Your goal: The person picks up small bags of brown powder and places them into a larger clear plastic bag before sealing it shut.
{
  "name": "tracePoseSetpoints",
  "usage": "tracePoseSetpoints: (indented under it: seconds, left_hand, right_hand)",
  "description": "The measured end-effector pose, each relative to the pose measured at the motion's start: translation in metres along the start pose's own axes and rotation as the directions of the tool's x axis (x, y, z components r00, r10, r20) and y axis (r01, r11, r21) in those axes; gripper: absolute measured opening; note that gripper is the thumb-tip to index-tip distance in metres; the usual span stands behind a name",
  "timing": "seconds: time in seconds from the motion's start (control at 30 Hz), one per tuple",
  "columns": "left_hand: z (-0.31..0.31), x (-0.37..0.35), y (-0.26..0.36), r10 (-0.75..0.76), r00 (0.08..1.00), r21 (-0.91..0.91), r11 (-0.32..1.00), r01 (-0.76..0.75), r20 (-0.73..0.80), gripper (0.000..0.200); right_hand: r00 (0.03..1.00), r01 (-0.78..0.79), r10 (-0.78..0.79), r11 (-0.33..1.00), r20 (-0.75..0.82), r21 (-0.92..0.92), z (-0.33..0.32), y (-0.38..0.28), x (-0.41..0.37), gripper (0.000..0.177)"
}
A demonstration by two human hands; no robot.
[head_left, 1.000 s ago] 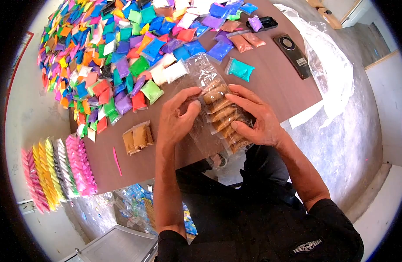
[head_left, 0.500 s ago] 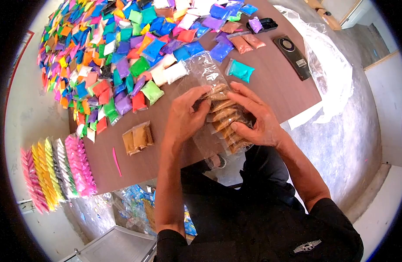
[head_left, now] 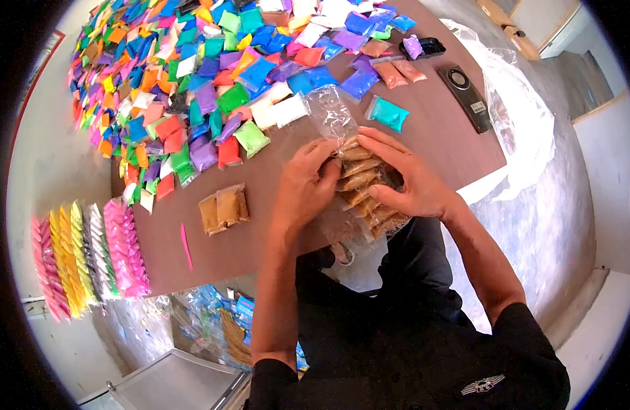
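Note:
A long clear plastic bag [head_left: 328,115] holds a stacked row of brown packets [head_left: 360,179] near the table's front edge. My left hand [head_left: 308,179] grips the bag's left side, fingers curled at the upper packets. On the right side, my right hand [head_left: 412,179] is wrapped round the bag, its thumb on the packets and its fingers along the top. The bag's upper end lies flattened beyond my hands. To the left, a pair of loose brown packets [head_left: 224,209] rests on the table, with a thin pink strip [head_left: 185,244] beside it.
Many coloured packets [head_left: 205,99] are heaped across the far left of the table [head_left: 424,154]. Filled long bags [head_left: 125,249] line the left edge. A teal packet [head_left: 388,113], a dark device [head_left: 463,98] and a black tray [head_left: 431,47] lie right. White plastic [head_left: 527,130] drapes the right edge.
The view has shifted slightly, so the table's contents appear moved. Both hands remain on the bag of brown packets, with my left hand a little closer to my right.

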State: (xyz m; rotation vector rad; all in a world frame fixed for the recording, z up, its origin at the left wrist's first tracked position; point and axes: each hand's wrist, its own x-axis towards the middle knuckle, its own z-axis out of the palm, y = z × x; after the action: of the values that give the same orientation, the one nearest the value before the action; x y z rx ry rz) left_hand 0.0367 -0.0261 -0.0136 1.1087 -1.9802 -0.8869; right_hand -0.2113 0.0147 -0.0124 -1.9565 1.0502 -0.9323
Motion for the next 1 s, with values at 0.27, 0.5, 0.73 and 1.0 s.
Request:
tracePoseSetpoints:
  seconds: [0.27,0.5,0.73,1.0]
  left_hand:
    - [-0.005,-0.012,0.006,-0.049,0.997,0.052,0.997,0.052,-0.066,0.038]
    - [-0.032,-0.043,0.022,-0.207,0.952,-0.058,0.978,0.199,-0.227,0.039]
    - [-0.099,-0.092,0.017,0.000,0.883,0.659,0.665,0.352,-0.470,0.027]
    - [-0.099,-0.099,0.008,-0.049,0.905,0.679,0.644,0.352,-0.422,0.020]
  right_hand:
    - [0.998,-0.051,0.051,0.999,0.030,0.016,0.003,-0.004,-0.006,0.082]
    - [0.997,-0.066,0.065,0.996,0.034,0.056,0.002,-0.001,-0.008,0.083]
    - [0.998,-0.048,0.049,0.998,-0.026,0.040,0.007,0.003,-0.011,0.076]
    - [0.997,-0.037,0.038,0.999,-0.064,0.018,0.005,0.003,-0.012,0.074]
